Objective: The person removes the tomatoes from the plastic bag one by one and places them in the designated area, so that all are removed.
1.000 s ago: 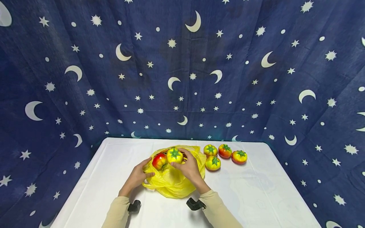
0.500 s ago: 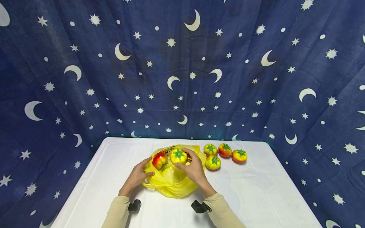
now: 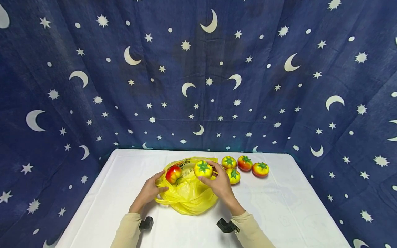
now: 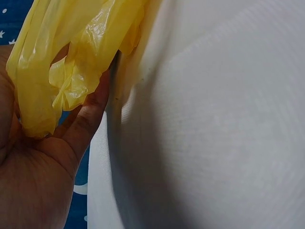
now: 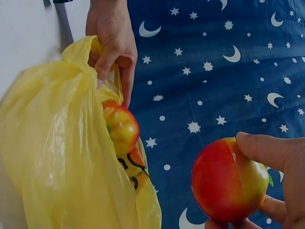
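Observation:
A yellow plastic bag (image 3: 190, 199) lies with its mouth spread on the table. My left hand (image 3: 149, 190) grips the bag's left rim; in the left wrist view the plastic passes between thumb and fingers. In the bag's mouth sits a red and yellow apple (image 3: 173, 174) with a lobed end, close to the left fingers. My right hand (image 3: 221, 182) holds a red and yellow artificial tomato (image 3: 203, 169) with a green star-shaped leaf top, above the bag's right side. The right wrist view shows the tomato (image 5: 228, 181) held by thumb and fingertips, apart from the bag.
Several similar tomatoes (image 3: 245, 163) stand grouped at the back right of the white table (image 3: 279, 206), one partly hidden behind my right hand. A dark blue curtain (image 3: 198, 75) with moons and stars hangs behind the table.
My right hand has moved to the right with the tomato, away from the apple, uncovering the bag's printed inside. My left hand and the apple have stayed in place.

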Motion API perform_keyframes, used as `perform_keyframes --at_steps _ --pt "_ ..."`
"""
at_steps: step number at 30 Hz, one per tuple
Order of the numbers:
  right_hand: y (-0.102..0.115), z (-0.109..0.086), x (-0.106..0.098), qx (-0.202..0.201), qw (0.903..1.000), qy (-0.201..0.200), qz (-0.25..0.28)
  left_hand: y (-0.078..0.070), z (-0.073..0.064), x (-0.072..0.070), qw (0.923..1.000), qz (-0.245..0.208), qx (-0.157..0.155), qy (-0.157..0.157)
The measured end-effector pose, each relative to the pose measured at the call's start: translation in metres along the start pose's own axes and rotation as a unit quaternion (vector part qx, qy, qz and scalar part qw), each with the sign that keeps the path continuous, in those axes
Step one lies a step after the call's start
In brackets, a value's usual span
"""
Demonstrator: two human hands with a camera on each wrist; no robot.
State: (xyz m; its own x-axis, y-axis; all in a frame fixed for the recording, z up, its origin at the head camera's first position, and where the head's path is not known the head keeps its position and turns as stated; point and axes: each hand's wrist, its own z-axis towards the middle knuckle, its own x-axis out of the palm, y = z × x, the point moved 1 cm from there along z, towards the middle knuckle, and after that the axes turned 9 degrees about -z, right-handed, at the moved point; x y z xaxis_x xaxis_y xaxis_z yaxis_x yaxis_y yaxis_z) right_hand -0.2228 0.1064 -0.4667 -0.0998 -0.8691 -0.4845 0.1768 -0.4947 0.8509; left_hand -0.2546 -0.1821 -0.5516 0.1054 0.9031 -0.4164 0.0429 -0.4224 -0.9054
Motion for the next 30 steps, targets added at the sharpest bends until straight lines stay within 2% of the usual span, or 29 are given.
perform_keyframes --at_steps 10,16,30 --pt "-0.01 -0.001 -0.015 0.01 0.9996 -0.015 -0.021 -0.001 -0.001 0.0 1.0 -0.001 0.007 0.004" --pt "-0.018 -0.001 -0.023 0.023 0.999 -0.019 -0.032 -0.003 -0.001 -0.001 1.0 0.0 -0.002 0.003" --pt "-0.035 0.001 -0.047 0.049 0.9971 -0.055 -0.019 -0.003 0.0 -0.002 0.9999 0.009 0.012 0.004"
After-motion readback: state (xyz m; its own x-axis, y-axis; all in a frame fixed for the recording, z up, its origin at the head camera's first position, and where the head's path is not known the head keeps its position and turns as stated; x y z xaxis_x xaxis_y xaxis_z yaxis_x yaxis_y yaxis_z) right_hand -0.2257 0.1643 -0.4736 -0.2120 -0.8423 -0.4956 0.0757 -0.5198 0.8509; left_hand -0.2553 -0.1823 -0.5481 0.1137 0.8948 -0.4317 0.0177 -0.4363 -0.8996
